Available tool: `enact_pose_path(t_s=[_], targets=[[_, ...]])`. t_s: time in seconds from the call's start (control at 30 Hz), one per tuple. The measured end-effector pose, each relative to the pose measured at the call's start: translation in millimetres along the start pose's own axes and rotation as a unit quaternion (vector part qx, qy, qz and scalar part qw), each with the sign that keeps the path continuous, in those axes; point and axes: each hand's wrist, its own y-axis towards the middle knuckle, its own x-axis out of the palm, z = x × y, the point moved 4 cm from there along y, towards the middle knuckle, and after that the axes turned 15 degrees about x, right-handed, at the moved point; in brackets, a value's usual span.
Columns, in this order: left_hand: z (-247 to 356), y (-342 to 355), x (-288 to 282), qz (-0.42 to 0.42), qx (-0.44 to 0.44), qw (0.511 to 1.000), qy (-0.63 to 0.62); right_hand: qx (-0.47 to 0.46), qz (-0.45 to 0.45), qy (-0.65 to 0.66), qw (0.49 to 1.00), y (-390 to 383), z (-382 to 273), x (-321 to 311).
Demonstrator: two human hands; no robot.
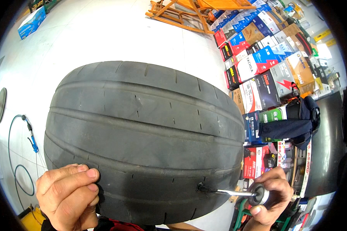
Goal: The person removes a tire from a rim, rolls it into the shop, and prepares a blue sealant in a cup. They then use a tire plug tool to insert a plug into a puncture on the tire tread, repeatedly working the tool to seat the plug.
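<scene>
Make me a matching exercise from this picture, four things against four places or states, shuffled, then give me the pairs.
Things
1. tyre
2. slim metal tool
3. blue nozzle
4. wooden furniture

Places or states
A. on the floor, left of the tyre
B. at the picture's top edge
C. black and grooved
D. held by its round handle in the right hand

Pairs: 1-C, 2-D, 3-A, 4-B

White-and-red box [241,71]: dark lettering [250,64] is printed across its front.
Grey box [277,77]: a red lightning-bolt sign [286,85] is shown.
White strip [305,183]: red characters [307,167] are set lengthwise.
</scene>
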Motion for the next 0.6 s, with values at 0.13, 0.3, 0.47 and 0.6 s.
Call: enact_pose_path(t_s=[0.13,0.3,0.47,0.6], targets=[[-2,-1,1,0.004,0.003,1.000,0.001,0.025,0.019,0.044,0.999,-2,2,1],[1,5,2,-0.008,0.016,1.000,0.021,0.016,0.049,0.117,0.992,-6,9,-7],[4,3,-8,0.002,0.017,0.999,0.033,0.014,0.014,0.165,0.986,-4,5,-5],[-2,-1,0,0.019,0.029,0.999,0.016,0.039,0.005,0.117,0.992,-6,4,2]])
